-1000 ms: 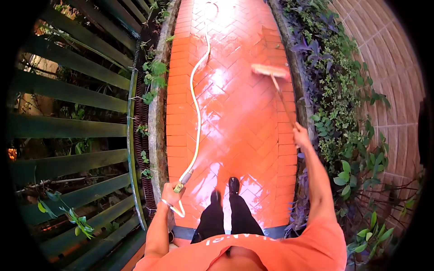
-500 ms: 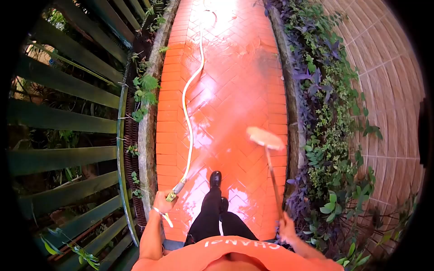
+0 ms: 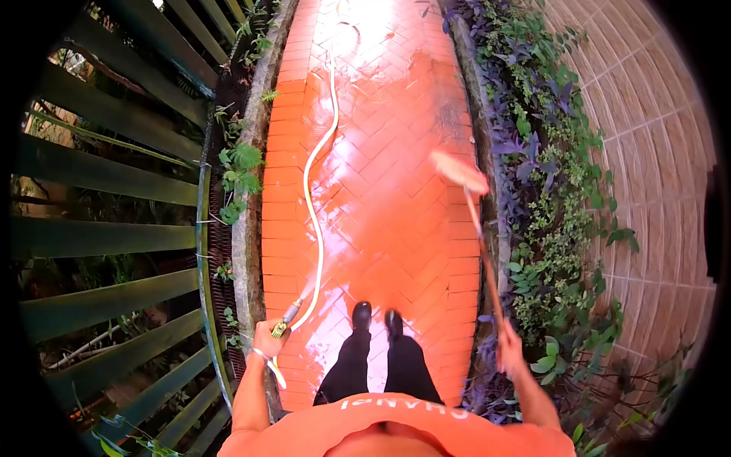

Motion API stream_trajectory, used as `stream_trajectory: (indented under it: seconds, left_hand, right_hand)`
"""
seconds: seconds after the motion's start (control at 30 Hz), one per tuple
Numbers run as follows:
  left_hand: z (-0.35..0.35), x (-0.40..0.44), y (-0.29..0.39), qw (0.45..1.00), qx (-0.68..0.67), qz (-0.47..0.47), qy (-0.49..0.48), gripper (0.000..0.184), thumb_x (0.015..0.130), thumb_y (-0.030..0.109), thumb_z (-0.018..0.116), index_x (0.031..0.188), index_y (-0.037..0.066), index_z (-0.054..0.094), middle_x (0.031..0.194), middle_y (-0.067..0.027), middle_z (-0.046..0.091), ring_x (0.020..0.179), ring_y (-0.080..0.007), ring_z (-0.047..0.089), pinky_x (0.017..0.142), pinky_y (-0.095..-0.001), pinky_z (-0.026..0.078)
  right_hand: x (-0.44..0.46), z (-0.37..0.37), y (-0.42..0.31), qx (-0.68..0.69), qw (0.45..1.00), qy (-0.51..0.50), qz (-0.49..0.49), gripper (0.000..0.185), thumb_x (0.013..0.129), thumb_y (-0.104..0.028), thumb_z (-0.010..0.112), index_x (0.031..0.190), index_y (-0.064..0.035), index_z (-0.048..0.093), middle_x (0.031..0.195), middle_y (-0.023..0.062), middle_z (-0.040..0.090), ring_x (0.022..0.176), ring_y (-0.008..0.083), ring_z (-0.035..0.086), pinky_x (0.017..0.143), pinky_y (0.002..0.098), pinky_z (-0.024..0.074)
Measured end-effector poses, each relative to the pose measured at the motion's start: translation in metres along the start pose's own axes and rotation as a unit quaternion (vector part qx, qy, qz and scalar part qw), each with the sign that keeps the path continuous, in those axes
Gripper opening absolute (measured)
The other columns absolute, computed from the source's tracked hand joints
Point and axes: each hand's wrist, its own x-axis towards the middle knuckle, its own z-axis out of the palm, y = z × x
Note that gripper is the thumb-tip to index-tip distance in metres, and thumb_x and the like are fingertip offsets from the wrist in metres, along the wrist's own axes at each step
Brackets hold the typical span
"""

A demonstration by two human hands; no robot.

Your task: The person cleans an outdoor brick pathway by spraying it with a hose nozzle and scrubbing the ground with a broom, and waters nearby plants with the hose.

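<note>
Nearest is the person's orange shirt (image 3: 396,428), with dark trousers (image 3: 343,373) and black shoes (image 3: 362,314) beyond it on the wet, shining brick path (image 3: 388,244). The left hand (image 3: 268,340) is closed around a spray nozzle (image 3: 287,317), which points forward along the path. The right hand (image 3: 509,349) is curled around the lower end of a broom's handle (image 3: 489,274), which slants forward past the path's right edge. Farther on, the blurred broom head (image 3: 459,174) is over the right part of the path, between the hose (image 3: 311,199) and the purple-leaved plants (image 3: 525,156); whether it touches the bricks cannot be told. The pale hose winds up the path's left part toward the bright far end.
</note>
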Motion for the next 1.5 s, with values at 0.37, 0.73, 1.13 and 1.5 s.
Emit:
stream_trajectory:
  seconds: [0.37,0.73,1.13,1.5]
  left_hand:
    - [0.024,0.037,0.078,1.000,0.002,0.013,0.012,0.011,0.067,0.004,0.064,0.064,0.001,0.054,0.050,-0.0070,0.038,0.048,-0.0130,0.037,0.046,-0.0314,0.034]
    - [0.044,0.069,0.148,0.997,0.012,-0.071,0.017,0.006,0.067,0.002,0.063,0.072,0.003,0.061,0.053,-0.0059,0.045,0.050,-0.0117,0.044,0.048,-0.0305,0.037]
    - [0.076,0.130,0.175,0.995,-0.077,-0.071,-0.007,0.015,0.070,0.010,0.068,0.065,0.004,0.055,0.050,-0.0079,0.048,0.046,-0.0152,0.048,0.046,-0.0327,0.039]
    - [0.070,0.116,0.167,0.991,-0.087,-0.082,0.056,0.007,0.072,0.006,0.065,0.070,0.003,0.059,0.054,-0.0032,0.048,0.050,-0.0094,0.046,0.047,-0.0297,0.038]
  right_hand:
    - [0.089,-0.023,-0.108,-0.206,0.976,-0.066,0.007,0.023,0.096,-0.020,0.038,0.105,-0.0065,0.055,0.050,0.0038,0.045,0.034,0.0146,0.045,0.029,0.0306,0.0375]
    - [0.441,0.010,-0.406,-0.091,0.966,-0.091,-0.223,0.021,0.098,-0.026,0.037,0.104,-0.0106,0.049,0.048,0.0003,0.041,0.030,0.0127,0.038,0.026,0.0272,0.0304]
    - [0.190,-0.044,-0.307,-0.143,0.968,-0.111,0.171,0.030,0.098,-0.026,0.037,0.126,-0.0155,0.044,0.047,-0.0004,0.037,0.030,0.0136,0.037,0.027,0.0307,0.0333]
    - [0.429,-0.017,-0.429,-0.156,0.963,-0.105,-0.191,0.029,0.098,-0.035,0.035,0.104,-0.0133,0.053,0.045,-0.0032,0.036,0.030,0.0103,0.037,0.026,0.0254,0.0316]
